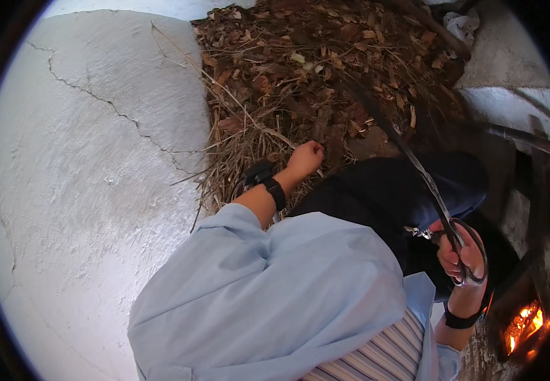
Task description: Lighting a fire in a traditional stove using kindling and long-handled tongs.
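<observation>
My right hand (463, 257) grips the looped handles of long dark metal tongs (420, 169). The shaft runs up and to the left, over my dark trousers, toward a heap of bark chips (303, 62). A small shiny object (418, 232) shows by the fingers of that hand; what it is remains unclear. Over dry straw and twigs (236, 157) at the heap's near edge, my left hand (307, 158) has its fingers curled. A long dry stalk (251, 116) reaches close to it, but whether the fingers hold it is hidden.
A fire (525, 326) glows at the lower right, close to my right forearm. Along the left rises a cracked whitewashed wall (93, 166). Dark bars (527, 138) stand at right. A crumpled white bag (461, 26) and a thick branch (439, 31) lie at the upper right.
</observation>
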### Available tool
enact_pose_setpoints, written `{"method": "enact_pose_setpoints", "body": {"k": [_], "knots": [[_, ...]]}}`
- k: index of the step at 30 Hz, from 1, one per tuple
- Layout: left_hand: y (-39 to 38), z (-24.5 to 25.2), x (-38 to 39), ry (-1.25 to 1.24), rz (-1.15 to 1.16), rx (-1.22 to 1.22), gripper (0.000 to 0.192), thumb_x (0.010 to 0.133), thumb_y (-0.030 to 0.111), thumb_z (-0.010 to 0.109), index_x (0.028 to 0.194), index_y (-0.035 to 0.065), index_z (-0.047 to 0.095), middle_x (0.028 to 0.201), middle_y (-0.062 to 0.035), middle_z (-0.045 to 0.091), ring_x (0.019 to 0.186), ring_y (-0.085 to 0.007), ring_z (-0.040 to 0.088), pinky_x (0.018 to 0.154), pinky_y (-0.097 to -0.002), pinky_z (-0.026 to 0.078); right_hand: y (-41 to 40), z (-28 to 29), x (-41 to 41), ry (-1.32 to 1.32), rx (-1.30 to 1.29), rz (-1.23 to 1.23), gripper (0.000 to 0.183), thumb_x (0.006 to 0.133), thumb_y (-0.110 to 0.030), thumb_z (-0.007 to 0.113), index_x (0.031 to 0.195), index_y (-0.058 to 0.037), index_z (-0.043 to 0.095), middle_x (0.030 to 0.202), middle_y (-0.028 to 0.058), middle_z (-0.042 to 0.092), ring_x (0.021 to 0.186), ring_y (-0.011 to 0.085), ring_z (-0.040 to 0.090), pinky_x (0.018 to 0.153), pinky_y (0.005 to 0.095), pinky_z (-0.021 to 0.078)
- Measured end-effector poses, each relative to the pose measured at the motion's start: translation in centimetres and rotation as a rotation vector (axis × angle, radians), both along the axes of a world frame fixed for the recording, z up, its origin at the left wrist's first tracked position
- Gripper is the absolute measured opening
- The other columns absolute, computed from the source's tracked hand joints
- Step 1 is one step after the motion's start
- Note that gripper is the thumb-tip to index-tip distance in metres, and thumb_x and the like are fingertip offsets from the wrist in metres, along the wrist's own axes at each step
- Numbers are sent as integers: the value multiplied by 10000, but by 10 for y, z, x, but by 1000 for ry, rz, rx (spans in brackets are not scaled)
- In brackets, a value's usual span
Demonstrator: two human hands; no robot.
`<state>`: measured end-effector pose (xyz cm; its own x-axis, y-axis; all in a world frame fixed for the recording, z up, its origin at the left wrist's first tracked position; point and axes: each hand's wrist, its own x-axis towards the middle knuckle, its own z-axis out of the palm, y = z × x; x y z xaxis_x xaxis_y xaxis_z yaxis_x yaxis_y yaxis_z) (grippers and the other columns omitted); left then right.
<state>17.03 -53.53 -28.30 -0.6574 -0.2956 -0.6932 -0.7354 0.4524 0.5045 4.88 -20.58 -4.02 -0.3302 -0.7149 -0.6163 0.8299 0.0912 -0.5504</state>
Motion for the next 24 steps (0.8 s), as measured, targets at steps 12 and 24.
{"method": "enact_pose_setpoints", "body": {"k": [12,24], "knots": [[-12,-82,-51,-106,-267,-223,389,722,243,596,977,-46,544,918,-247,581,878,-375,556,769,-424,455,17,11,8,-86,27,-235,836,681,-463,679,1130,140,312,545,-14,394,404,26,361,337,152,265],[20,-113,-58,-113,-64,-193,429,715,321,629,932,-43,563,937,-238,572,905,-357,553,780,-404,455,26,12,16,-92,59,-461,862,641,-408,741,1098,155,275,536,10,412,379,46,372,318,170,268]]}}
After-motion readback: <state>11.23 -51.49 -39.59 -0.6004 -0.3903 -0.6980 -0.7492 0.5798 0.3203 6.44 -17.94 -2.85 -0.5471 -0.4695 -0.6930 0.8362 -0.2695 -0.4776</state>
